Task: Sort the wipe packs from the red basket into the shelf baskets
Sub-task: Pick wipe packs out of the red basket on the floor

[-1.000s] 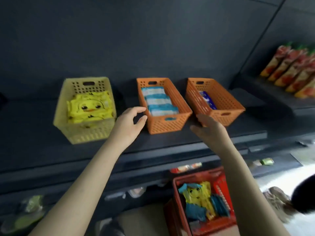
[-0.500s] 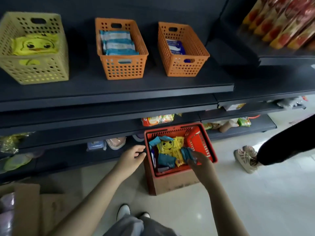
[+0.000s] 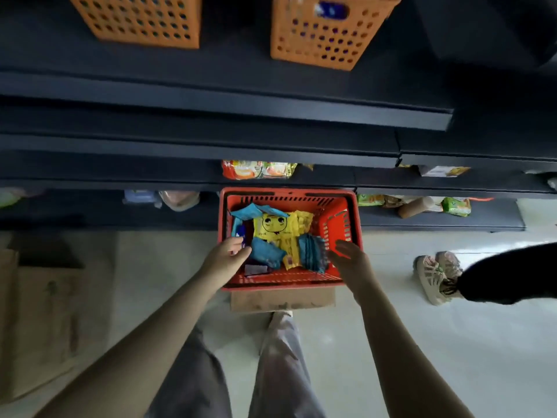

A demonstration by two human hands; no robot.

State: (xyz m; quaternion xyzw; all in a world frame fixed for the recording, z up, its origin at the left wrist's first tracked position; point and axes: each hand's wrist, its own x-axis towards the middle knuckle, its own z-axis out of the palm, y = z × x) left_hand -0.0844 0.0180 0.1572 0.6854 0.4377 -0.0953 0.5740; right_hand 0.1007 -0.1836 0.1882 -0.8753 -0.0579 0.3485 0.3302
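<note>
Red basket (image 3: 289, 193), one; orange baskets (image 3: 141, 22) (image 3: 328, 37), two.

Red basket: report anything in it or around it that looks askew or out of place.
The packs lie jumbled: teal packs tilt across the yellow pack at odd angles, none stacked flat. The red basket sits raised on a cardboard box. Nothing has spilled outside it.

Looking down into the red basket (image 3: 335, 226) on a cardboard box (image 3: 283, 300), yellow smiley-face wipe pack (image 3: 272, 229) in the middle with blue packs (image 3: 266, 255) around it, left hand (image 3: 224, 260) loosely curled over the near-left corner, right hand (image 3: 351, 261) flat-fingered at the near-right corner, two orange baskets (image 3: 328, 34) on the shelf (image 3: 211, 86).
</note>
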